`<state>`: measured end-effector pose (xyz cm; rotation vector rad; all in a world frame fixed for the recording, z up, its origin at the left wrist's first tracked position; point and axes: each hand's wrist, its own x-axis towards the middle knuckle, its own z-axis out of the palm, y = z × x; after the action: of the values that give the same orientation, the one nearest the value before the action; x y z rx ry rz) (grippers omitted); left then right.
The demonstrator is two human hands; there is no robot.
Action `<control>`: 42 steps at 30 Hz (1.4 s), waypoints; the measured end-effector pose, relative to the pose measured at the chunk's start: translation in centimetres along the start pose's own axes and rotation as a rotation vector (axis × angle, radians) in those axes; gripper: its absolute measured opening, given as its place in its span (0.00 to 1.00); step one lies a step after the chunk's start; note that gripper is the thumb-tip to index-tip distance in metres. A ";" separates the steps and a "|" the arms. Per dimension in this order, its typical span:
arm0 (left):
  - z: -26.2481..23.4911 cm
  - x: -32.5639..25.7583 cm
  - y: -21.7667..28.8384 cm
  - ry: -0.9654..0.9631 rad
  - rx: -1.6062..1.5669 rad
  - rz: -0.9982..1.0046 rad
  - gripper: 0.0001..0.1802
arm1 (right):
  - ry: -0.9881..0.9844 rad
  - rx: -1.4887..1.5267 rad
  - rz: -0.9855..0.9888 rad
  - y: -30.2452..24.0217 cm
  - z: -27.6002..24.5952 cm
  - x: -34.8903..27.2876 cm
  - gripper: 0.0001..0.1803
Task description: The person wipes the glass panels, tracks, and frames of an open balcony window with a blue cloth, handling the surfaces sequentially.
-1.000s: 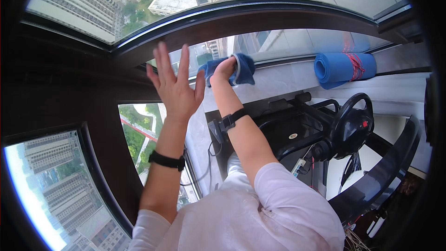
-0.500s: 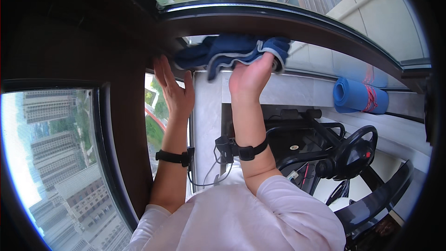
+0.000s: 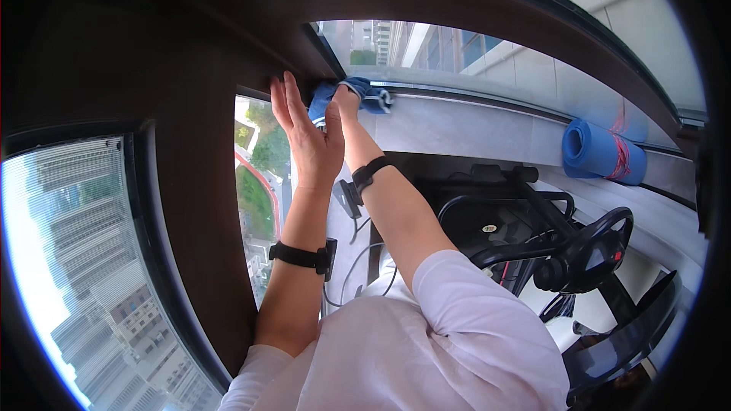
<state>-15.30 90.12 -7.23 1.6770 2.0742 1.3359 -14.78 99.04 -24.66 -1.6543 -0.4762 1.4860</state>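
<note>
A blue cloth (image 3: 375, 99) with pale edging is bunched in the far corner, where the stone sill (image 3: 472, 125) meets the dark window frame (image 3: 202, 205). My right hand (image 3: 348, 102) holds the cloth down low beside the lower pane, its fingers partly hidden by the cloth. Nearer to me, my left hand (image 3: 314, 148) is raised with fingers stretched out, the tips at the dark frame; nothing is in it. It overlaps part of the cloth in this view. Both forearms wear black straps (image 3: 301, 257) with small boxes.
A rolled blue mat (image 3: 601, 154) tied with red string lies on the sill at the right. Black exercise equipment with curved handlebars (image 3: 586, 251) stands to my right. Thin cables (image 3: 350, 274) loop between my arms. Window panes (image 3: 91, 274) at left and ahead show buildings far below.
My right hand has carried the cloth down and left, from the dark crossbar to the sill corner. My left hand has shifted slightly right, its fingers still stretched. The view has tilted.
</note>
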 end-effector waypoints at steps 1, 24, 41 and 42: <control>-0.2 -0.2 -0.1 0.003 0.024 0.007 0.40 | -0.080 -0.076 -0.131 0.8 -0.8 -0.1 0.15; 2.3 -15.2 0.0 -0.463 -0.200 -0.267 0.41 | 0.084 -1.480 -0.373 -0.2 -18.7 2.1 0.26; -8.5 -18.7 -5.0 -0.258 -0.156 -0.443 0.33 | -0.398 -0.605 -1.423 -7.1 -7.0 -13.3 0.14; -8.5 -18.9 -5.0 -0.253 -0.157 -0.441 0.33 | -0.313 -0.499 -1.595 -9.5 -5.0 -13.4 0.14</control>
<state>-17.25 69.76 -13.13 1.1642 1.9768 1.0524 -10.71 92.80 -9.21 -0.7472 -1.8665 0.3455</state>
